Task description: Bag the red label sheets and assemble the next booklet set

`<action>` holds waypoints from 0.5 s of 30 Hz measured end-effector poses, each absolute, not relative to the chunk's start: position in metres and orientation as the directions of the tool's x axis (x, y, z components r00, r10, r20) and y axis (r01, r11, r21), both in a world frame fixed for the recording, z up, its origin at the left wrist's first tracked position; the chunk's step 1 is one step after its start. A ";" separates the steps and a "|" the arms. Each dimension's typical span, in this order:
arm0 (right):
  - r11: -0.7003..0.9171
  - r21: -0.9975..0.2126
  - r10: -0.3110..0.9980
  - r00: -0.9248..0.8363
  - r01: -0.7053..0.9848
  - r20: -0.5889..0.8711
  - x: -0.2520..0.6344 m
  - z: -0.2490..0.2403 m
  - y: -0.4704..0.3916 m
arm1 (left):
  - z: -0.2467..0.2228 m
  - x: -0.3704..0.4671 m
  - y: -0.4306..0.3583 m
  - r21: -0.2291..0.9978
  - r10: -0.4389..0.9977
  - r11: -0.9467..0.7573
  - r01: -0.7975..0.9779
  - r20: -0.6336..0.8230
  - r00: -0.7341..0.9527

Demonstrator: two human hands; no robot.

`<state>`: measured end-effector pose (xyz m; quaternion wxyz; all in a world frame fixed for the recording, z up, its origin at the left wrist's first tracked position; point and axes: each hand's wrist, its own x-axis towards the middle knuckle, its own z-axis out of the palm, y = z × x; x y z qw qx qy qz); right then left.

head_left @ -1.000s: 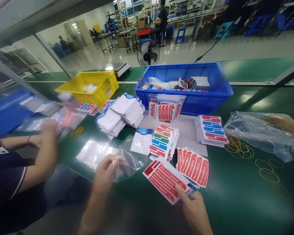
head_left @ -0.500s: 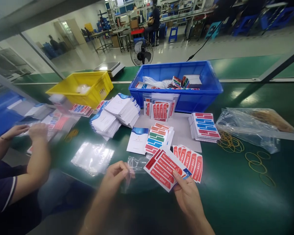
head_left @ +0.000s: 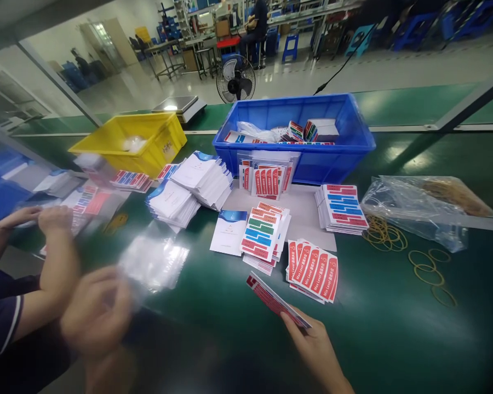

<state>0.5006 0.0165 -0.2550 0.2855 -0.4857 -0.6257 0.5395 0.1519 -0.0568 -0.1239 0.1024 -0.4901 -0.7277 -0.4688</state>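
Note:
My right hand (head_left: 316, 342) pinches a small stack of red label cards (head_left: 275, 300) between thumb and fingers, tilted so that it shows almost edge-on. At the lower left my left hand (head_left: 96, 314) is smeared by motion; its fingers and anything in them cannot be made out. Just beyond it lies a pile of clear plastic bags (head_left: 154, 262). Past the cards in my right hand lie a fanned set of red Max/Min Level labels (head_left: 314, 271), a pile of multicoloured label sheets (head_left: 262, 232) and a white-and-blue booklet (head_left: 229, 232).
A blue bin (head_left: 291, 158) and a yellow bin (head_left: 133, 143) stand at the back. Booklet stacks (head_left: 201, 178) lie left of centre. Label sheets (head_left: 343, 208), rubber bands (head_left: 384, 235) and a plastic bag (head_left: 419, 205) are at right. A co-worker's hands (head_left: 53, 219) work at left.
My left hand has swung left and down, away from the cards; the clear bag it held is no longer distinguishable. My right hand has tipped its cards from face-up to nearly edge-on.

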 end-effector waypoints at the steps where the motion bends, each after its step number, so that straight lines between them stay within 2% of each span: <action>1: -0.079 -0.949 0.914 -0.358 0.305 -0.191 0.498 -0.253 0.016 | -0.132 0.160 -0.050 0.519 0.644 0.082 0.851 0.624 -0.442; 2: -0.117 -0.948 0.914 -0.341 0.296 -0.219 0.496 -0.251 0.015 | -0.143 0.170 -0.043 0.433 0.716 0.070 0.899 0.605 -0.347; 3: -0.167 -0.949 0.918 -0.309 0.268 -0.249 0.495 -0.248 0.014 | -0.155 0.181 -0.036 0.399 0.815 0.054 0.916 0.512 -0.271; 5: -0.284 -0.946 0.924 -0.219 0.158 -0.314 0.493 -0.241 0.012 | -0.181 0.206 -0.023 0.417 0.924 0.051 0.908 0.326 -0.202; 8: -0.414 -0.910 0.902 -0.133 0.001 -0.410 0.493 -0.233 0.007 | -0.212 0.239 -0.014 0.462 0.982 0.027 0.887 0.152 -0.109; 11: -0.477 -0.879 0.866 -0.168 0.007 -0.471 0.493 -0.233 0.002 | -0.224 0.260 -0.012 0.516 0.994 0.027 0.856 0.076 -0.077; 15: -0.540 -0.841 0.820 -0.200 0.044 -0.537 0.486 -0.235 -0.007 | -0.225 0.271 -0.011 0.576 0.997 -0.006 0.818 0.067 -0.040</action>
